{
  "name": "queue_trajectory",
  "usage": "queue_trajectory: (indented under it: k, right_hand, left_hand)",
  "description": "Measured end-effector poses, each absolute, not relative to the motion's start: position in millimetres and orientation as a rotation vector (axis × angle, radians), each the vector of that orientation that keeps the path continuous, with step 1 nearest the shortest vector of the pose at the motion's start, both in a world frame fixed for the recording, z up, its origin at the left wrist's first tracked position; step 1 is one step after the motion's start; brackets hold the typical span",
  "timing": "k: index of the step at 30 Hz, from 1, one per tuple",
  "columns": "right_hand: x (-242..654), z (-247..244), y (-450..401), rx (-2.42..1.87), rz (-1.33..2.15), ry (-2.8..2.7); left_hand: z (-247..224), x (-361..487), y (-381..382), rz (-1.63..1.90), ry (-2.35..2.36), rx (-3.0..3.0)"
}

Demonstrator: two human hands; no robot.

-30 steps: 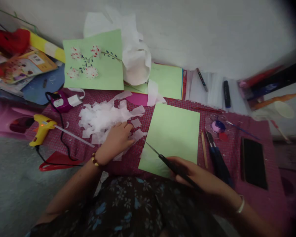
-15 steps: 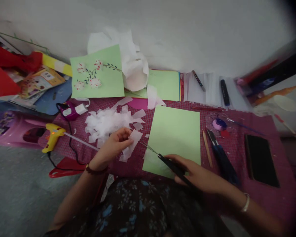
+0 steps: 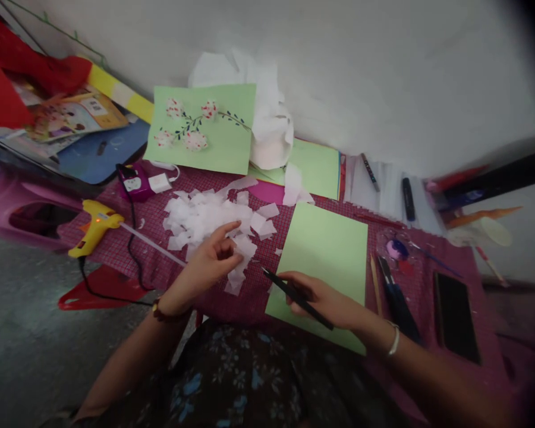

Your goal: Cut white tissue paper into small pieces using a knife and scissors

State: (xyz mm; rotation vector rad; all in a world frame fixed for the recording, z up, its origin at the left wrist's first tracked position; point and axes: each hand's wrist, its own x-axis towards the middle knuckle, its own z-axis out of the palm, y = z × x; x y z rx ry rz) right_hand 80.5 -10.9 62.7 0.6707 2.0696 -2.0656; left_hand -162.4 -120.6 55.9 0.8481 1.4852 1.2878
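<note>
My left hand (image 3: pixel 216 255) is open, its index finger stretched over the right side of a heap of white paper pieces (image 3: pixel 196 217). Nothing shows between its thumb and fingers. Black-handled tweezers (image 3: pixel 296 297) are in my right hand (image 3: pixel 316 297), which is closed round them above a plain light green sheet (image 3: pixel 332 244). Their tip points left toward my left hand, a little apart from it. Behind the heap, a green card (image 3: pixel 225 139) bears painted branches and white-and-red blossoms.
A yellow glue gun (image 3: pixel 96 229) with its stick lies at the left by a purple power socket (image 3: pixel 136 184). To the right are a pencil (image 3: pixel 376 285), a dark blue-handled tool (image 3: pixel 401 309), a paint palette (image 3: pixel 396 249) and a black phone (image 3: pixel 458 318).
My left hand has let go of the white paper piece and its index finger has stretched out. My right hand has moved slightly left with the tweezers. The view has shifted.
</note>
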Motion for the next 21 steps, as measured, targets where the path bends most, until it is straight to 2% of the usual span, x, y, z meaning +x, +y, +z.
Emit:
queue_trajectory:
  k: [8,13,17,21]
  right_hand:
    - [69.8,54.7,-10.7,0.828,-2.085,2.059]
    - [69.9,52.1,-9.4,0.970,-2.168,1.878]
    - [72.7,51.2,-6.4,0.983,-2.247,1.840]
    - [77.7,59.4,-2.0,0.834,-2.247,1.897]
  left_hand:
    - [52.6,-171.7,-115.8,1.330,1.490,0.833]
    - [47.0,-169.9,-120.1,1.356,1.360,0.625]
    - [32.7,-163.1,-125.6,1.318,1.194,0.512]
    - [30.3,-158.6,-128.4,1.268,1.224,0.563]
